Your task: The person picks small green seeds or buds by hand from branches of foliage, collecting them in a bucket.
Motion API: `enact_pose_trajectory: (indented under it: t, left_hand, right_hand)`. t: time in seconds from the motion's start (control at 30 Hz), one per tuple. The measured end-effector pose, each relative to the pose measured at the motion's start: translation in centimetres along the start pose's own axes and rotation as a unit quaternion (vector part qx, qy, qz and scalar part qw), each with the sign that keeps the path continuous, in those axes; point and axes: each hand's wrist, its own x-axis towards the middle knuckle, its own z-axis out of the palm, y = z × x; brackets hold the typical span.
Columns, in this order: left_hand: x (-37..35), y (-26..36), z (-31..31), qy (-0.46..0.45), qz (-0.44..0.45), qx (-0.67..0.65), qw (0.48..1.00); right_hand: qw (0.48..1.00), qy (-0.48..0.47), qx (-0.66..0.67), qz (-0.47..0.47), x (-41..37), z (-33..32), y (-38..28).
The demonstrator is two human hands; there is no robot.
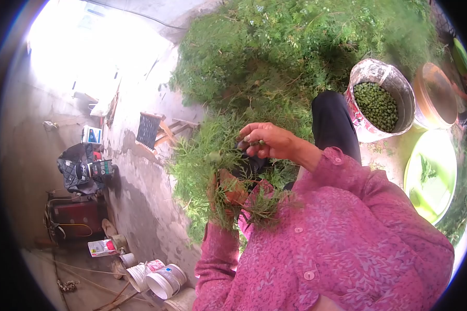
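Note:
My left hand (229, 191) is wrapped round a leafy conifer branch (205, 155), its fingers partly covered by the green sprays. Just above it, my right hand (267, 141) has its fingers curled together, with small green cones (260, 142) showing between them. A paint-stained bucket (405, 98) stands to the right, past my dark-trousered knee (334, 119). Inside lies a heap of small green cones (374, 106).
Cut conifer branches (296, 41) are piled high in front. On the right are a tan bucket (435, 96) and a lime-green basin (446, 181). Leftward, along the stained wall (140, 197), are a small folding stool (151, 132), a black bag (72, 168) and white buckets (166, 281).

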Motion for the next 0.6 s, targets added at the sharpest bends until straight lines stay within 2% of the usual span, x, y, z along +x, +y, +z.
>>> enact_pose_trajectory:
  t: [0.13,0.27,0.37,0.47,0.53,0.57,0.6]
  left_hand:
    - [0.7,0.0,0.0,-0.110,-0.023,-0.010,0.994]
    - [0.6,0.2,0.0,-0.113,-0.024,-0.007,0.993]
    - [0.4,0.5,-0.5,-0.081,-0.045,0.028,0.995]
    - [0.3,0.3,-0.4,-0.060,-0.037,0.037,0.997]
    - [0.3,0.0,0.3,-0.030,-0.020,0.018,0.999]
    - [0.3,-0.1,0.1,-0.030,-0.020,0.018,0.999]
    - [0.2,-0.1,-0.3,-0.033,-0.027,0.009,0.999]
  right_hand:
    - [0.992,-0.095,0.070,0.045,-0.1,0.3,0.0]
    - [0.990,-0.121,0.059,0.042,-0.1,0.9,-0.1]
    - [0.990,-0.122,0.046,0.053,-0.4,2.3,-0.1]
    - [0.990,-0.139,-0.016,0.024,-0.6,2.7,-0.4]
    - [0.990,-0.063,-0.117,-0.036,-1.0,3.1,-0.9]
    - [0.990,-0.063,-0.117,-0.036,-0.6,2.8,-0.8]
    - [0.993,0.001,-0.105,-0.060,0.0,2.2,-0.7]
